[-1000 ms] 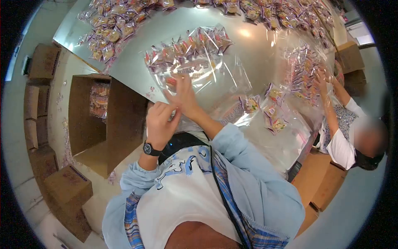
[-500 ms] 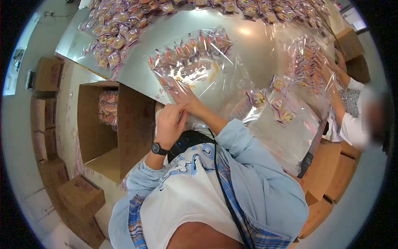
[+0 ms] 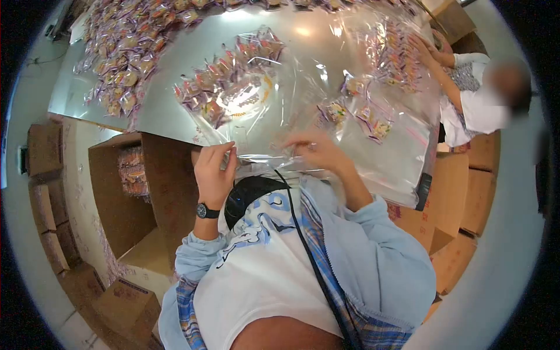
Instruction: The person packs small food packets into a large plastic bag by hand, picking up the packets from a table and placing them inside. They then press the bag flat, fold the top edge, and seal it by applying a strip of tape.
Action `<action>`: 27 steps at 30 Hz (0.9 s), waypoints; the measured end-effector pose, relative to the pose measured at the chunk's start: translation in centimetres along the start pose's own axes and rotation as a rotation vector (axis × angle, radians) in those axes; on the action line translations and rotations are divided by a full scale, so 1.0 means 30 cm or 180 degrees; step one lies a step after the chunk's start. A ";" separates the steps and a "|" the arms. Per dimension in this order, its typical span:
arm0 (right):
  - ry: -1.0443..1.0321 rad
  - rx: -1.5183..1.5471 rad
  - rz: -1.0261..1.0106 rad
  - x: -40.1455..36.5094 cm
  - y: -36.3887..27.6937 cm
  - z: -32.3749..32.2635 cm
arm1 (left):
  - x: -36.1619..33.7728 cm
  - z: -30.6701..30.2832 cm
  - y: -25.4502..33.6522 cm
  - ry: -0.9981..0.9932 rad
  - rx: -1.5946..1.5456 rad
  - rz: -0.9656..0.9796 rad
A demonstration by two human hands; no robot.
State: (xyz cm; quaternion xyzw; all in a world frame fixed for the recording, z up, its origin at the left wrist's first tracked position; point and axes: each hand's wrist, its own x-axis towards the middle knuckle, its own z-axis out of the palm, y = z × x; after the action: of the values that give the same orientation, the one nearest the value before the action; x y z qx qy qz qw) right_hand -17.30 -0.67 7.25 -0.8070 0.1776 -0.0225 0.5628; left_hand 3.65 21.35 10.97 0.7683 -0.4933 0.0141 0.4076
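A large clear plastic bag (image 3: pixel 256 131) lies on the metal table in front of me, its mouth towards my body. Inside it, small wrapped snacks (image 3: pixel 233 65) form a slanting row at the far end, with another wrapped piece (image 3: pixel 211 111) nearer. My left hand (image 3: pixel 214 169), with a black watch on the wrist, pinches the near left corner of the bag. At the bag's near right edge is my right hand (image 3: pixel 318 150), blurred by motion, fingers pointing left. What its fingers hold, I cannot tell.
Loose wrapped snacks (image 3: pixel 125 70) are heaped at the far left. Several more packs (image 3: pixel 373 122) lie right of the bag, beside stacked clear bags (image 3: pixel 385 169). An open carton (image 3: pixel 169 186) stands below on the left. A co-worker's hands (image 3: pixel 429 55) touch a filled bag (image 3: pixel 394 55).
My right hand has come out of the bag and moved right to its near edge. The left hand has moved to the near left corner. One wrapped piece now lies nearer, below the row.
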 end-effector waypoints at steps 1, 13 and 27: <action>0.0964 -0.0105 0.0276 -0.045 -0.003 -0.051 | 0.006 -0.004 0.007 0.0030 0.0010 -0.0025; 0.2822 -0.1599 0.0743 -0.051 0.211 -0.198 | -0.014 -0.006 0.022 0.0094 0.0017 -0.0068; 0.1118 0.0125 -0.0369 -0.049 -0.064 0.241 | 0.048 -0.026 0.072 0.0535 0.0139 -0.0127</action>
State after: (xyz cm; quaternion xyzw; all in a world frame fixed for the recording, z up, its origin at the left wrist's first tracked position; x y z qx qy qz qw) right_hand -16.45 6.88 6.61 -0.7884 0.2258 -0.1989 0.5366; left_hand 3.03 20.40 13.41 0.7828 -0.4416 0.0812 0.4309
